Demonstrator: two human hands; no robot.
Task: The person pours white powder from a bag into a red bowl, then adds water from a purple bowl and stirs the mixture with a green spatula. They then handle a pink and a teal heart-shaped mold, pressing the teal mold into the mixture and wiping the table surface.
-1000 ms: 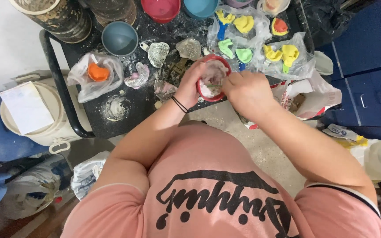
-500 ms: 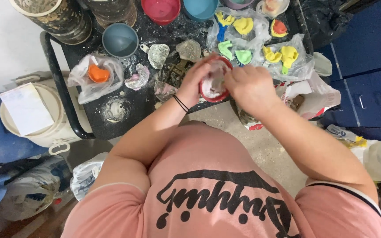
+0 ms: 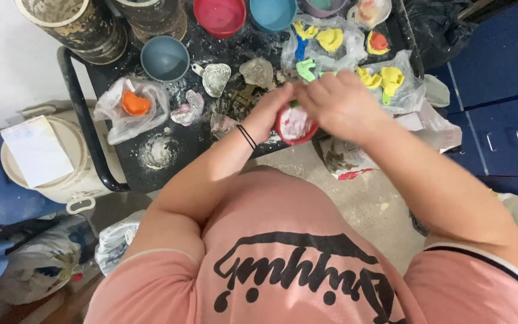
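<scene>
My left hand (image 3: 271,111) cups a small red bowl (image 3: 295,125) smeared white inside, held over the front edge of a black cart top (image 3: 193,138). A black band circles that wrist. My right hand (image 3: 337,105) sits over the bowl's rim with its fingers curled down into it; whatever they grip is hidden. Clear bags holding yellow, green and blue moulded pieces (image 3: 331,42) lie just beyond both hands.
A grey bowl (image 3: 165,58), a pink bowl (image 3: 219,15) and a blue bowl (image 3: 273,12) stand at the back of the cart. A bag with an orange piece (image 3: 134,103) lies left. A white bucket (image 3: 49,159) stands at left, blue cabinets (image 3: 505,102) at right.
Both hands with the red bowl have shifted slightly, and my right hand now covers more of the bowl's rim.
</scene>
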